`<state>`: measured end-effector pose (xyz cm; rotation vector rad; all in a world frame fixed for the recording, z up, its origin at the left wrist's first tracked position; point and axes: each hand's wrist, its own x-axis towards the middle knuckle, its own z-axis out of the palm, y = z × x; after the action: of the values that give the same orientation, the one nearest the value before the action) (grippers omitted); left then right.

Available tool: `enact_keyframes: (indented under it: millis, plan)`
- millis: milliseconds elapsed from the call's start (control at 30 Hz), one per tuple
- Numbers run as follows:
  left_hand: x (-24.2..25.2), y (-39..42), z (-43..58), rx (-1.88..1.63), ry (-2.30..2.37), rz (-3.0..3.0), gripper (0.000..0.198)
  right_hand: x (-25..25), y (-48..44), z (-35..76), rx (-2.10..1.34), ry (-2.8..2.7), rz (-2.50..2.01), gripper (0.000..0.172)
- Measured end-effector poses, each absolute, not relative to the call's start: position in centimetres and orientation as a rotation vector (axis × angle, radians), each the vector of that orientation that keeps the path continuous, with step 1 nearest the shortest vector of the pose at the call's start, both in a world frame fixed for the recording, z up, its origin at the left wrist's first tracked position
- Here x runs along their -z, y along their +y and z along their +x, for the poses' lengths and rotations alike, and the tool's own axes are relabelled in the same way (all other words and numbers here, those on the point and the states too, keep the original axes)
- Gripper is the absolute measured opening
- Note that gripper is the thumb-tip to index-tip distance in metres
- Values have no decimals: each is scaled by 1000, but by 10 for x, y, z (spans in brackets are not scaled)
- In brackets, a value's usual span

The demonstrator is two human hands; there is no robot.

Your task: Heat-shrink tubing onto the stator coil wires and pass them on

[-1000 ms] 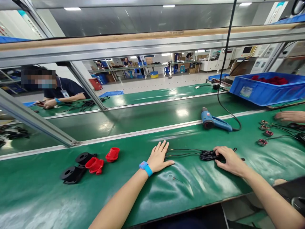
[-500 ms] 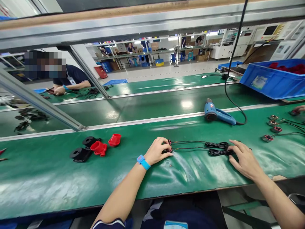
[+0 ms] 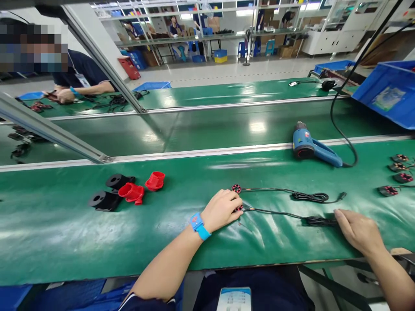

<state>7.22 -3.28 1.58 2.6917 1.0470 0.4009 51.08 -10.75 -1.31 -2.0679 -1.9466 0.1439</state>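
Observation:
My left hand (image 3: 223,206), with a blue wrist strap (image 3: 200,226), has its fingers closed over a small round motor stator (image 3: 239,208) with red and black windings. A black cable runs from that stator to a folded bundle (image 3: 316,221), whose right end my right hand (image 3: 361,231) grips, its fingers curled. Just above, a second stator (image 3: 236,188) lies on the green mat. Its cable bundle (image 3: 310,197) rests free, the plug (image 3: 342,196) pointing right.
A blue heat gun (image 3: 306,142) lies behind my right hand. Two red plastic parts (image 3: 131,192) and two black ones (image 3: 104,200) sit to the left. Several stators (image 3: 388,191) lie at the right edge, below a blue bin (image 3: 387,93). A co-worker (image 3: 82,82) sits across the belt.
My right hand has closed on the lower cable bundle and drawn it right and nearer. The two cables now lie farther apart. The view has shifted.

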Motion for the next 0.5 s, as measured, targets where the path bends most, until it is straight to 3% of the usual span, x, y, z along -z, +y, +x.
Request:
enact_keyframes:
  millis: [300, 433, 500]
  plan:
    - [-16, -30, 71, -389, 1159, 2453, 38, 13, -96, 502, -6, -1632, -2302, 51]
    - [-17, -30, 71, -398, 1159, 2428, 43, 1, -88, 475, 498, -1761, -1946, 49]
    - [-17, -30, 70, -406, 1154, 2415, 44, -12, -80, 444, 504, -1836, -1729, 43]
